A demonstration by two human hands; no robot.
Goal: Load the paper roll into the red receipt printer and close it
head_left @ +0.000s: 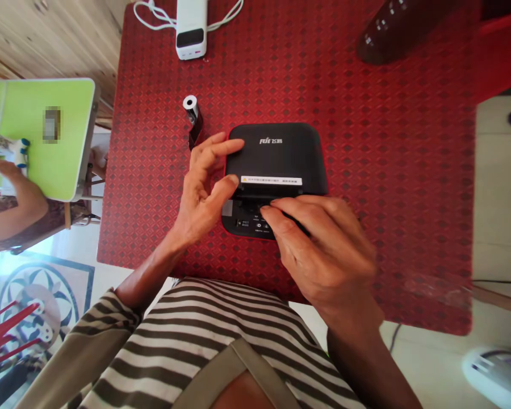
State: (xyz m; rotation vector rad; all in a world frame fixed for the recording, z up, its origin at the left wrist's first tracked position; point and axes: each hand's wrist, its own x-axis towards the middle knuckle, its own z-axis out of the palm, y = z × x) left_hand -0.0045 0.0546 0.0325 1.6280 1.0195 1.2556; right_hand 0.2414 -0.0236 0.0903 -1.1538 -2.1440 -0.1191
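"How are the hands?"
"The left hand point(202, 190) is half open, thumb and fingers on the left side of the rounded black device point(281, 159). The right hand point(323, 241) bunches its fingertips at the near part; I can't tell whether they grip anything."
"And around?"
"The red, diamond-patterned table point(387, 182) bears it centrally, the small roll point(190, 103) far left. A smooth green table point(70, 165) stands left."

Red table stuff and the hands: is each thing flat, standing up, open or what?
Black device: flat, dark gap below its white label
Small roll: looks upright, dark strip trailing
White box: little screen dark
Brown shiny thing: cut off, can't tell if upright
Left hand: open, touching the device
Right hand: fingers bent at the device, grip unclear
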